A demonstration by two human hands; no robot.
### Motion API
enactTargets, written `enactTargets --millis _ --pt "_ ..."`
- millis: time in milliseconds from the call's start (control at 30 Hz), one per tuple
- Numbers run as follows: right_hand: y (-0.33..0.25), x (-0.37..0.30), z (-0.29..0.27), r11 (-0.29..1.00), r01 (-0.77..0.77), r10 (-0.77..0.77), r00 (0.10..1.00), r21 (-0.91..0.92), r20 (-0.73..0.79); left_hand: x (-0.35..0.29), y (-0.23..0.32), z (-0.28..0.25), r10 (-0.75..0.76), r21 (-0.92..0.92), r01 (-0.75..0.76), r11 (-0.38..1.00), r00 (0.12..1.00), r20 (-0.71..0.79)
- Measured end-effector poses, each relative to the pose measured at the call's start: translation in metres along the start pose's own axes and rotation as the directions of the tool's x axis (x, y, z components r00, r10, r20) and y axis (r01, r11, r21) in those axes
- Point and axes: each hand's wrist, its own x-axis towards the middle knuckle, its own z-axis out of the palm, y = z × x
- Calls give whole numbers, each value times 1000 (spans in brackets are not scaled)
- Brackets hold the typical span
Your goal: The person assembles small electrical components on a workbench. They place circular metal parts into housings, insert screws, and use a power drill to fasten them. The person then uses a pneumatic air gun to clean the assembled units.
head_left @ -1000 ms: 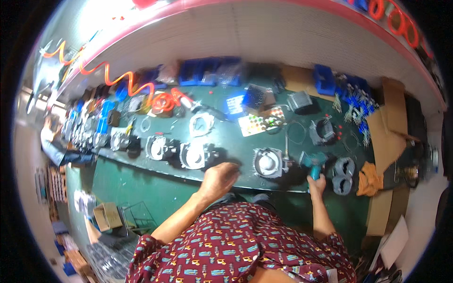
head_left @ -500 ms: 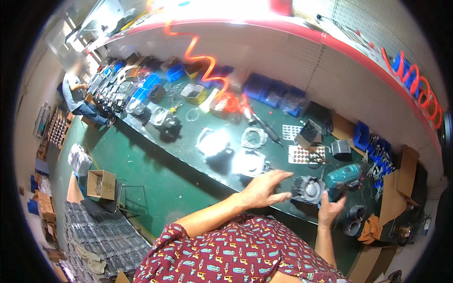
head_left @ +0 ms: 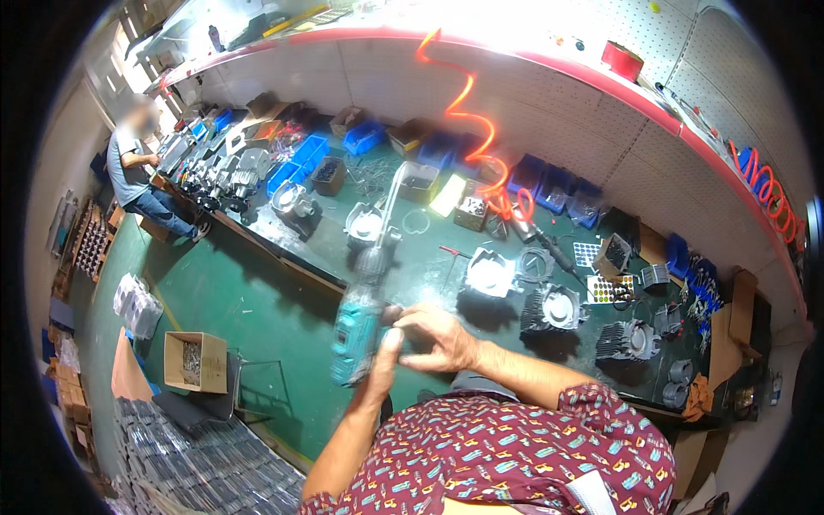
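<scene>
A teal and black power drill (head_left: 354,342) is held up off the bench's front edge, its chuck (head_left: 371,264) turned toward the far side and blurred. My left hand (head_left: 383,371) closes on its body from the near right side, thumb raised along it. My right hand (head_left: 436,336) reaches in from the right, fingers bent around a dark part of the drill that they mostly hide. To the right, a finned metal housing (head_left: 549,311) and another finned housing (head_left: 627,342) sit on the bench, near my right forearm. Past the drill stands a round-faced metal housing (head_left: 365,225).
The green bench (head_left: 429,296) carries a square housing (head_left: 491,273), blue bins (head_left: 300,163) and a sheet of round stickers (head_left: 611,290). An orange coiled hose (head_left: 489,137) hangs down to a driver (head_left: 549,247). A person (head_left: 142,172) stands at the far left. A carton (head_left: 196,360) is behind left.
The drill has gone from the bench's right side to the left, out past the front edge. My left hand, open before, now closes on it; my right hand has moved left too. The view has shifted.
</scene>
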Motion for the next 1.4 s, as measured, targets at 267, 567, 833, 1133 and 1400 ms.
enactTargets --millis 267,567,833,1133,1400 --pt "244 97 -40 806 -508 339 817 -304 -467 24 -64 -165 -100 74 135 988 928 -359" --pt "514 207 -52 300 -810 834 479 -504 -273 148 -55 -256 -369 275 476 835 856 -361" --pt "543 211 -57 189 -748 915 370 -637 -163 210 -53 -308 -415 474 475 741 880 -232" --pt "555 205 -64 66 -817 755 416 -573 -506 300 -83 -367 -319 718 303 627 940 -119" --pt "474 239 -46 302 -84 951 87 950 -295 394 -94 -424 -403 605 327 726 915 -10"
